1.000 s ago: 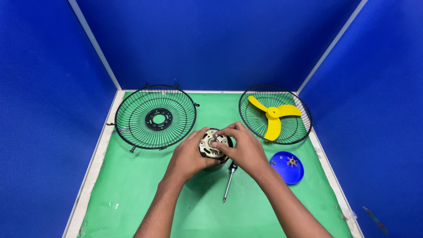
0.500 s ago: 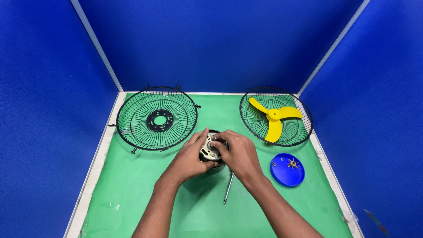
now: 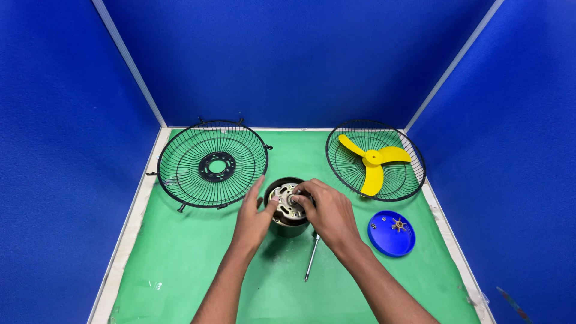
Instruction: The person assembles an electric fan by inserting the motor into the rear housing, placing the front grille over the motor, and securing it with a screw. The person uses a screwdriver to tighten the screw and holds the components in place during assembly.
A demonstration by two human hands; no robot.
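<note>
**Two hands on a fan motor at the middle of a green desk**

Blue partition walls closed off the back and both sides of the frame, and a green mat covered the desk (image 3: pixel 180 270) between them, edged by a pale wooden border.

At the centre of the frame stood a round black fan motor with a silvery metal face and coppery windings (image 3: pixel 288 207), resting upright on the mat. The left hand (image 3: pixel 255 219) lay against its left side, fingers spread apart and loosely curved, the thumb touching the metal face. The right hand (image 3: pixel 327 213) covered the motor's right side, its fingers drawn together and pinched on the small hub at the middle of the face.

Just below the right hand, a slim screwdriver with a metal shaft (image 3: pixel 311 258) lay on the mat, pointing toward the lower middle of the frame.

In the upper left of the frame a black round wire fan guard with a solid ring at its centre (image 3: pixel 213 163) lay flat, near the left hand but apart from it. In the upper right lay a second black wire guard (image 3: pixel 345 162), and on it a yellow three-bladed plastic fan blade (image 3: pixel 373 165). Right of centre, a shallow blue round plastic lid (image 3: pixel 387 240) held a small star-shaped brown part (image 3: pixel 398 225) and a few tiny pieces too small to tell.
</note>
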